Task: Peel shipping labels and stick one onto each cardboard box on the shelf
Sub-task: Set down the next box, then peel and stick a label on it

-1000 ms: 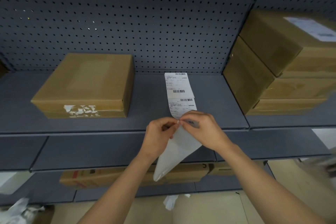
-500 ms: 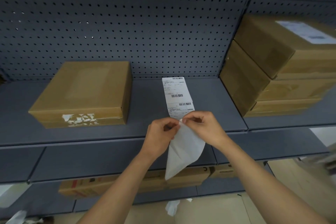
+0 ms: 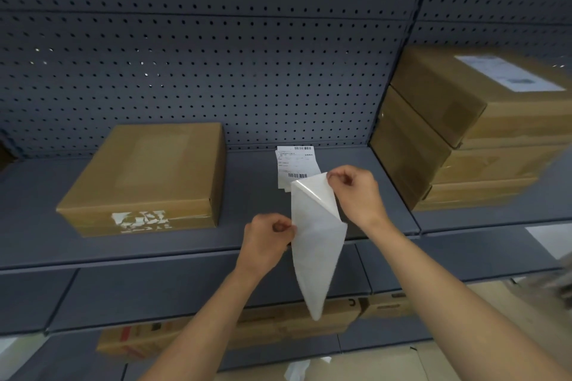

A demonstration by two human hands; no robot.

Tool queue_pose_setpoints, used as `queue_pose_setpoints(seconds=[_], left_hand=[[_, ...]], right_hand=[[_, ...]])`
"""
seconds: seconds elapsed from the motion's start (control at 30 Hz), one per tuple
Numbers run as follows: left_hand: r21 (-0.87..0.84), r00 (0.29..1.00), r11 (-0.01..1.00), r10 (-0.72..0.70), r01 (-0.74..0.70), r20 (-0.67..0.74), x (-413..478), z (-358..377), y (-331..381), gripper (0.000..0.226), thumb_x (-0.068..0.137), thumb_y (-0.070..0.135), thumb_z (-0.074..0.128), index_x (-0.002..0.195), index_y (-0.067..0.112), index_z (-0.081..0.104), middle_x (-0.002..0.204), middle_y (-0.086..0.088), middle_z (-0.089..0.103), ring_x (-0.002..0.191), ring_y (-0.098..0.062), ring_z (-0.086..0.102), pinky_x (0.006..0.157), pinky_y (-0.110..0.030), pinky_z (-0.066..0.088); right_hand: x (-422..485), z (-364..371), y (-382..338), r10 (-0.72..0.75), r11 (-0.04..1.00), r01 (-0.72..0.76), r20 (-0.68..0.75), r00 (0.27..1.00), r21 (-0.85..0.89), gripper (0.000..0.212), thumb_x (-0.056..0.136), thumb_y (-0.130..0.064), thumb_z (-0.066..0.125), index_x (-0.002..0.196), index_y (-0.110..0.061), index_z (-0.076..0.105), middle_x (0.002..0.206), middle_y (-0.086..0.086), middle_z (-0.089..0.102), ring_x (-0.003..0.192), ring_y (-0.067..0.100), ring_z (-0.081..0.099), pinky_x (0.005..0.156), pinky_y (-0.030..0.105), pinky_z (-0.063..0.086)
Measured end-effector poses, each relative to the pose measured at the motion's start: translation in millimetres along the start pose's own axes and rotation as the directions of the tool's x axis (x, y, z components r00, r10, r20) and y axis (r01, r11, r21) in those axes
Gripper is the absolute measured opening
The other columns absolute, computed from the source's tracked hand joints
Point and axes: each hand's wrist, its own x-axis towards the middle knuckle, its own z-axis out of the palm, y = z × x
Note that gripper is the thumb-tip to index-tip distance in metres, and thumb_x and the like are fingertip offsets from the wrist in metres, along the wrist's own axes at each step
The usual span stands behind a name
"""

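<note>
A white shipping label (image 3: 315,226) hangs between my hands, partly peeled from its backing, with a glossy flap folded over at the top. My right hand (image 3: 356,195) pinches the top corner of the peeled layer. Lower down, my left hand (image 3: 266,241) pinches the left edge of the sheet. Behind them a stack of printed labels (image 3: 294,164) lies flat on the grey shelf (image 3: 247,226). A flat cardboard box (image 3: 148,176) with torn label remains on its front sits at the left. Stacked cardboard boxes (image 3: 464,139) stand at the right; the top one carries a white label (image 3: 507,73).
A perforated grey back panel (image 3: 216,56) rises behind the shelf. More boxes (image 3: 278,328) sit on a lower shelf under my arms. Scraps of white paper (image 3: 297,370) lie on the floor below.
My hands have pulled apart: the right one rose with the peeled corner, the left one dropped. The label has separated further from its backing. The view tilted upward.
</note>
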Motion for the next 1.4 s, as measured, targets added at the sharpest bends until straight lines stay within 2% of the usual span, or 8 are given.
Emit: queue_pose_setpoints(seconds=[0.2, 0.33, 0.5, 0.63, 0.83, 1.1, 1.27, 1.4], left_hand=[[0.084, 0.998, 0.994, -0.068, 0.067, 0.014, 6.3, -3.3, -2.4, 0.010, 0.089, 0.016, 0.070, 0.081, 0.016, 0.075, 0.073, 0.008, 0.068, 0.063, -0.004, 0.062, 0.064, -0.017, 0.050], [0.187, 0.996, 0.980, -0.072, 0.063, 0.042, 5.7, -6.2, -2.5, 0.026, 0.087, 0.014, 0.068, 0.062, 0.023, 0.065, 0.063, 0.011, 0.062, 0.060, -0.002, 0.058, 0.049, -0.006, 0.037], [0.261, 0.988, 0.958, -0.139, 0.119, 0.059, 3.3, -11.6, -6.8, 0.031, 0.080, 0.013, 0.067, 0.050, 0.021, 0.061, 0.064, 0.002, 0.064, 0.067, -0.009, 0.062, 0.059, -0.020, 0.044], [0.267, 0.982, 0.951, -0.179, 0.156, 0.066, -1.7, -15.7, -5.7, 0.042, 0.080, 0.012, 0.063, 0.042, 0.019, 0.046, 0.052, 0.004, 0.048, 0.056, -0.011, 0.051, 0.052, -0.020, 0.035], [0.257, 0.959, 0.946, -0.239, 0.196, 0.149, -3.6, -22.1, -10.1, 0.019, 0.080, 0.012, 0.061, 0.063, 0.003, 0.065, 0.063, -0.007, 0.056, 0.067, -0.020, 0.065, 0.049, -0.016, 0.040], [0.262, 0.916, 0.929, -0.324, 0.261, 0.236, -8.9, -23.5, -14.7, 0.013, 0.081, 0.012, 0.063, 0.072, 0.004, 0.066, 0.067, -0.007, 0.060, 0.058, -0.015, 0.057, 0.049, -0.022, 0.046], [0.253, 0.909, 0.926, -0.342, 0.281, 0.238, -10.1, -25.3, -16.9, 0.010, 0.080, 0.011, 0.061, 0.072, 0.006, 0.065, 0.064, -0.008, 0.060, 0.053, -0.015, 0.056, 0.045, -0.017, 0.045], [0.256, 0.897, 0.921, -0.358, 0.293, 0.259, -11.8, -25.2, -15.4, 0.011, 0.082, 0.012, 0.064, 0.073, 0.006, 0.066, 0.065, -0.005, 0.060, 0.053, -0.013, 0.056, 0.046, -0.017, 0.045]], right_hand=[[20.5, -3.1, -19.1, -0.005, 1.000, 0.006, -0.089, 0.996, 0.003, 0.017, 0.094, -0.016, 0.057, 0.081, -0.018, 0.068, 0.075, -0.005, 0.065, 0.073, 0.009, 0.057, 0.062, 0.019, 0.042], [32.2, -10.8, -33.4, -0.030, 0.999, 0.026, -0.158, 0.987, -0.030, 0.016, 0.094, -0.015, 0.055, 0.083, -0.015, 0.067, 0.074, -0.004, 0.061, 0.067, 0.004, 0.051, 0.057, 0.009, 0.039], [43.8, -25.5, -40.3, -0.038, 0.999, 0.033, -0.234, 0.971, -0.029, 0.015, 0.093, -0.012, 0.054, 0.086, -0.009, 0.068, 0.078, 0.000, 0.061, 0.073, 0.009, 0.051, 0.054, 0.001, 0.034], [47.2, -32.6, -43.9, -0.040, 0.998, 0.026, -0.256, 0.966, -0.058, 0.016, 0.092, -0.012, 0.054, 0.081, -0.008, 0.065, 0.070, -0.003, 0.056, 0.074, 0.014, 0.049, 0.063, 0.020, 0.038], [51.9, -40.9, -51.0, -0.048, 0.998, 0.034, -0.348, 0.936, -0.047, 0.024, 0.090, -0.012, 0.050, 0.085, 0.008, 0.062, 0.081, 0.022, 0.061, 0.076, 0.025, 0.049, 0.068, 0.028, 0.038], [53.3, -38.7, -61.8, -0.058, 0.998, 0.055, -0.407, 0.911, -0.019, 0.023, 0.091, -0.009, 0.049, 0.083, 0.009, 0.061, 0.072, 0.010, 0.055, 0.071, 0.018, 0.048, 0.067, 0.028, 0.041], [55.5, -34.2, -62.3, -0.052, 0.998, 0.061, -0.447, 0.893, 0.007, 0.026, 0.090, -0.011, 0.049, 0.084, 0.012, 0.059, 0.072, 0.023, 0.053, 0.070, 0.018, 0.046, 0.067, 0.033, 0.045], [53.7, -34.9, -64.7, -0.034, 0.996, 0.069, -0.497, 0.867, 0.053, 0.023, 0.093, -0.011, 0.049, 0.082, 0.004, 0.063, 0.072, 0.005, 0.056, 0.071, 0.015, 0.049, 0.062, 0.021, 0.037]])
